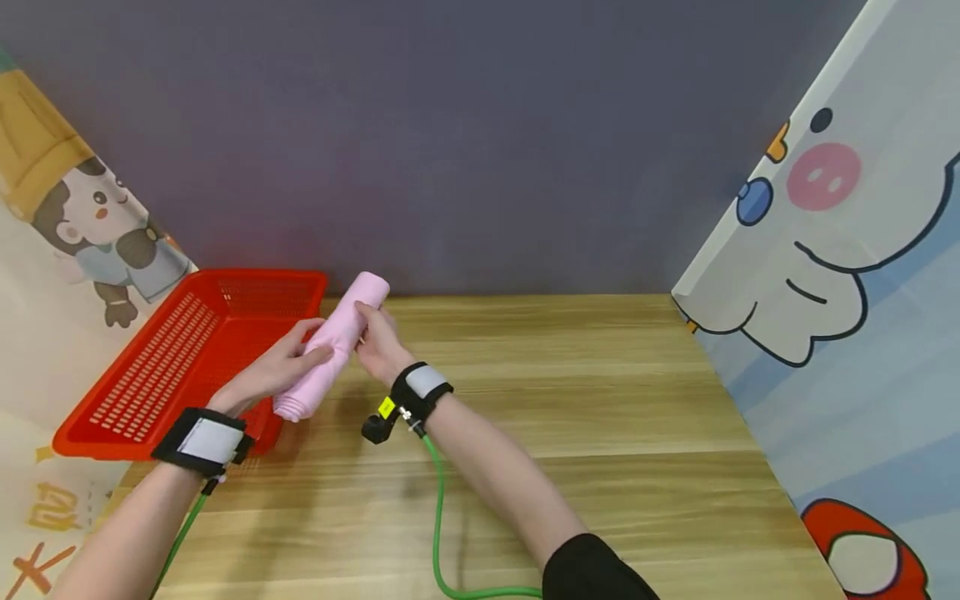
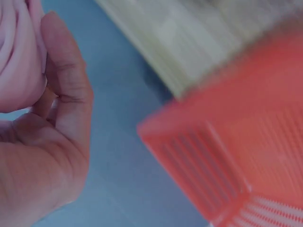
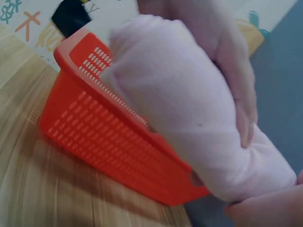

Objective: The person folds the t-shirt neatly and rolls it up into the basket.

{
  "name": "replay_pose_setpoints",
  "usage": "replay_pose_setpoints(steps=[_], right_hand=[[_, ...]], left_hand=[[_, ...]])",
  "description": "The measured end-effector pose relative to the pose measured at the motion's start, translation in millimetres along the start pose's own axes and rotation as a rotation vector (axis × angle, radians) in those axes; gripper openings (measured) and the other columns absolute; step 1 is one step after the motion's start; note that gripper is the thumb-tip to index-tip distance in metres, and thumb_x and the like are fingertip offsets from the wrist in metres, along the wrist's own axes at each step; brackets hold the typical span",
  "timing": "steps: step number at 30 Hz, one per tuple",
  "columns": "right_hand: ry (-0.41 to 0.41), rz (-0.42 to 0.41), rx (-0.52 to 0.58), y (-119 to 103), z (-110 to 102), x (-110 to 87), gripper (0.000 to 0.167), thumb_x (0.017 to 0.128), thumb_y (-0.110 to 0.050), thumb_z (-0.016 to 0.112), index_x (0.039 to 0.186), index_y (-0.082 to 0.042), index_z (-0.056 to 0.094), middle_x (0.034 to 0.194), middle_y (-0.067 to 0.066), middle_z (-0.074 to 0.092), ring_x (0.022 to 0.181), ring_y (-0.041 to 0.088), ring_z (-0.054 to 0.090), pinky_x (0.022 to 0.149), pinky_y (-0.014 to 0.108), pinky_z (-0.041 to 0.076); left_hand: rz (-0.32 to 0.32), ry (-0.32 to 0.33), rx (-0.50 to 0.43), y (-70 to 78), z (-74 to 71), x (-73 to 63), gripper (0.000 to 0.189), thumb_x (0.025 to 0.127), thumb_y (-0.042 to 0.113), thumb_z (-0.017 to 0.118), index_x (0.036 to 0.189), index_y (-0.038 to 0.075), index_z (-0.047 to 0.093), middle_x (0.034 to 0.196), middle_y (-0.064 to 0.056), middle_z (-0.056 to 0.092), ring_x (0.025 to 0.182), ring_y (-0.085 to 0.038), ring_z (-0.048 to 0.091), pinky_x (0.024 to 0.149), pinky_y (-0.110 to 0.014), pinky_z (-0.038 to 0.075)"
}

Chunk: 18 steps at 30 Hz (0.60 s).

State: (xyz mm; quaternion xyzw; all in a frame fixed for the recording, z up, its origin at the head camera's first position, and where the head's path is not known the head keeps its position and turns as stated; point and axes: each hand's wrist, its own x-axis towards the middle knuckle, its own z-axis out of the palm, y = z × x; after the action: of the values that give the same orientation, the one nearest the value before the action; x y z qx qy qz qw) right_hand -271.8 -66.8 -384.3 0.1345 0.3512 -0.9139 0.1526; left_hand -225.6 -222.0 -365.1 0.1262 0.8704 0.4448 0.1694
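Note:
A pink cloth rolled into a tube [image 1: 347,321] is held in the air between both hands, tilted, its far end toward the back wall. My left hand [image 1: 281,367] grips the nearer half, thumb on top and fingers behind. With thumb and fingers, my right hand [image 1: 382,342] grips the farther half from its right side. In the left wrist view, folded layers show at the end of the cloth roll [image 2: 19,61]. The right wrist view shows the cloth roll [image 3: 180,94] creased between the hands.
A red perforated plastic basket [image 1: 187,358] stands at the left on the wooden table [image 1: 555,392], just beside and below the left hand. A grey wall [image 1: 480,150] rises behind, with cartoon-printed panels on both sides. Green cables [image 1: 438,517] run from the wrist cameras.

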Motion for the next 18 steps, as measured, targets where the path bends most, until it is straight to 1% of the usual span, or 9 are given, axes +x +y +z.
replay_pose_setpoints(steps=[2,4,7,9,12,14,16,17,18], right_hand=[[-0.039,0.009,-0.004,6,13,1.2,0.044,0.098,-0.011,0.053,0.140,-0.003,0.044,0.147,0.014,0.048,0.138,0.023,0.042,0.122,0.040,0.027],[-0.099,0.021,-0.025,10,23,2.0,0.046,0.098,-0.012,0.053,0.141,0.000,0.043,0.149,0.012,0.046,0.142,0.022,0.038,0.123,0.038,0.025],[-0.190,0.057,-0.077,15,33,3.2,0.048,0.098,-0.015,0.051,0.143,-0.001,0.042,0.154,0.009,0.042,0.145,0.019,0.034,0.122,0.033,0.022],[-0.253,0.093,-0.109,17,36,3.2,0.052,0.100,-0.015,0.049,0.149,-0.001,0.036,0.161,0.010,0.034,0.150,0.020,0.028,0.122,0.033,0.021],[-0.326,0.162,-0.171,21,33,1.0,0.059,0.104,-0.017,0.046,0.157,-0.004,0.023,0.168,0.010,0.022,0.157,0.023,0.017,0.126,0.035,0.018],[-0.359,0.198,-0.220,22,26,-1.0,0.063,0.105,-0.018,0.044,0.160,-0.005,0.015,0.169,0.011,0.018,0.158,0.025,0.012,0.129,0.038,0.016],[-0.385,0.222,-0.286,20,15,-3.7,0.064,0.106,-0.018,0.043,0.160,-0.005,0.012,0.168,0.010,0.020,0.158,0.025,0.014,0.129,0.039,0.016],[-0.392,0.226,-0.326,19,9,-5.2,0.063,0.107,-0.017,0.043,0.160,-0.005,0.013,0.167,0.010,0.023,0.158,0.025,0.017,0.128,0.039,0.018],[-0.404,0.232,-0.361,17,3,-6.3,0.062,0.107,-0.016,0.043,0.160,-0.004,0.013,0.167,0.010,0.023,0.157,0.025,0.018,0.128,0.039,0.018]], left_hand=[[-0.017,0.020,0.023,-2.2,-13.2,-4.9,0.068,0.104,0.024,0.053,0.155,0.001,0.014,0.101,-0.021,0.058,0.076,-0.016,0.061,0.067,-0.027,0.053],[-0.025,0.044,0.049,-4.8,-25.6,-8.8,0.068,0.104,0.024,0.052,0.156,0.002,0.014,0.098,-0.019,0.058,0.073,-0.014,0.060,0.065,-0.027,0.053],[-0.032,0.077,0.072,-11.4,-41.7,-12.3,0.069,0.105,0.025,0.051,0.156,0.001,0.012,0.102,-0.022,0.057,0.073,-0.013,0.061,0.065,-0.027,0.054],[-0.041,0.093,0.085,-16.5,-51.2,-14.3,0.070,0.105,0.026,0.049,0.156,0.000,0.009,0.109,-0.027,0.056,0.076,-0.014,0.062,0.066,-0.027,0.056],[-0.065,0.107,0.121,-25.6,-63.0,-17.0,0.072,0.106,0.029,0.047,0.156,-0.003,0.006,0.120,-0.033,0.051,0.084,-0.020,0.063,0.069,-0.026,0.056],[-0.077,0.115,0.139,-32.0,-68.8,-17.9,0.072,0.106,0.029,0.046,0.156,-0.005,0.006,0.126,-0.036,0.047,0.091,-0.028,0.063,0.072,-0.026,0.055],[-0.088,0.127,0.161,-38.5,-73.0,-17.9,0.072,0.106,0.028,0.046,0.155,-0.007,0.007,0.129,-0.037,0.044,0.098,-0.035,0.060,0.076,-0.028,0.053],[-0.092,0.135,0.169,-41.7,-74.6,-17.8,0.071,0.106,0.028,0.046,0.154,-0.008,0.008,0.131,-0.038,0.042,0.102,-0.039,0.057,0.079,-0.031,0.052],[-0.098,0.141,0.167,-44.9,-76.0,-17.3,0.071,0.106,0.027,0.046,0.154,-0.008,0.008,0.133,-0.039,0.040,0.106,-0.043,0.054,0.083,-0.037,0.054]])
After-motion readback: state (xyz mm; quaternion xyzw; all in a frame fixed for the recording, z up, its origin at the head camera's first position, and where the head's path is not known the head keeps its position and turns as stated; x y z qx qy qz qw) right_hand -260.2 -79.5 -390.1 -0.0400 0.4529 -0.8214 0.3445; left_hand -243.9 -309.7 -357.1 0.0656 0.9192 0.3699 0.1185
